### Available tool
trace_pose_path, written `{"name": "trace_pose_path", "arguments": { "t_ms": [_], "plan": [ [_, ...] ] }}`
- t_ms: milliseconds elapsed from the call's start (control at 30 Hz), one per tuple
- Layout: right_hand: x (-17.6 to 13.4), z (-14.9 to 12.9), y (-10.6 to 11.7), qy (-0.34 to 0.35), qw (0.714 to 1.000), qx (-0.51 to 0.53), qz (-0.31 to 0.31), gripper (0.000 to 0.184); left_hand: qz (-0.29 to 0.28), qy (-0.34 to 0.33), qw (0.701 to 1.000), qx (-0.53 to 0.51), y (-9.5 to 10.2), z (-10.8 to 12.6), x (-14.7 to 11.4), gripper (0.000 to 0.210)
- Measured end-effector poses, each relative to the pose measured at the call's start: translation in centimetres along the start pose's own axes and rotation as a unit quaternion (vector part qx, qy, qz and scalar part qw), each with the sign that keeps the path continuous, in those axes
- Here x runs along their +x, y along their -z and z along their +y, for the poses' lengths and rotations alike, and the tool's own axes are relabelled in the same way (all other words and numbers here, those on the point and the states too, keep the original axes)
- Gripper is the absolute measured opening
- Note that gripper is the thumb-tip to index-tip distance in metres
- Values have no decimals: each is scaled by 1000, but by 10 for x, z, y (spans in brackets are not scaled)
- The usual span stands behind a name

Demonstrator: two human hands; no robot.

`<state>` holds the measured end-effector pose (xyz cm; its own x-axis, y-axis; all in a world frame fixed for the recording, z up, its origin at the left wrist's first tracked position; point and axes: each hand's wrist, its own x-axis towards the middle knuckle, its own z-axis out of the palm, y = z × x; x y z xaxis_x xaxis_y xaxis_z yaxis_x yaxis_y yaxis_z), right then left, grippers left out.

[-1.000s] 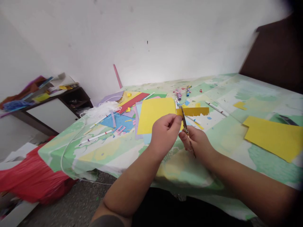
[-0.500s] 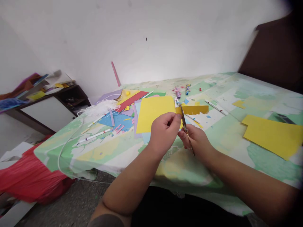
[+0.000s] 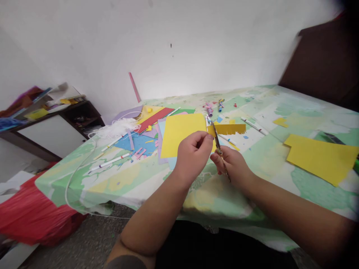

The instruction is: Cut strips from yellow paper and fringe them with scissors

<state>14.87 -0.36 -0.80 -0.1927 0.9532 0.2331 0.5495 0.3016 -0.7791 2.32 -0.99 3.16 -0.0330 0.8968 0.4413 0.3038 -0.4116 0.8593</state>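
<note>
My left hand (image 3: 195, 151) pinches the near end of a dark yellow paper strip (image 3: 231, 129), whose lower edge is cut into a short fringe. Scissors (image 3: 219, 151) are gripped in my right hand (image 3: 234, 162), their blades pointing up and across the strip close to my left fingertips. Whether the blades are fully closed I cannot make out. Behind my left hand a bright yellow sheet (image 3: 183, 130) lies on top of lilac and light blue paper. Just beyond the strip are two small rolled paper pieces, one purple (image 3: 209, 110) and one blue (image 3: 220, 107).
A notched yellow sheet (image 3: 319, 158) lies at the right of the patterned tablecloth (image 3: 112, 190). Tangled white string (image 3: 114, 129), markers (image 3: 110, 163) and coloured paper scraps cover the left side. A low cabinet (image 3: 47, 134) and a red plastic bag (image 3: 36, 213) stand at the left.
The view has shifted slightly, so the table and wall sit a little further left. My hands keep almost the same hold on the strip and the scissors.
</note>
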Motion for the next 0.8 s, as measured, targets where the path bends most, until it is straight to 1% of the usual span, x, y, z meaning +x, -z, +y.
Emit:
{"name": "trace_pose_path", "arguments": {
  "t_ms": [133, 333, 500, 667, 733, 800],
  "plan": [
    [0, 6, -2, 25, 1000, 6, 8, 54, 14, -14, 1000, 14, 1, 2, 1, 23],
    [-1, 8, -4, 55, 998, 11, -11, 52, 47, -41, 998, 11, 0, 1, -2, 25],
    [-1, 3, -2, 70, 997, -13, -15, 49, 54, -43, 997, 17, 0, -1, -3, 27],
    [0, 3, -3, 75, 997, -27, -18, 44, 88, -38, 995, 15, 1, -2, -3, 26],
    [0, 4, -3, 78, 997, -24, -17, 44, 80, -36, 996, 16, 0, -3, -3, 26],
    [0, 5, -3, 77, 997, -6, -16, 44, 57, -32, 998, 24, 0, -3, -3, 26]
  ]
}}
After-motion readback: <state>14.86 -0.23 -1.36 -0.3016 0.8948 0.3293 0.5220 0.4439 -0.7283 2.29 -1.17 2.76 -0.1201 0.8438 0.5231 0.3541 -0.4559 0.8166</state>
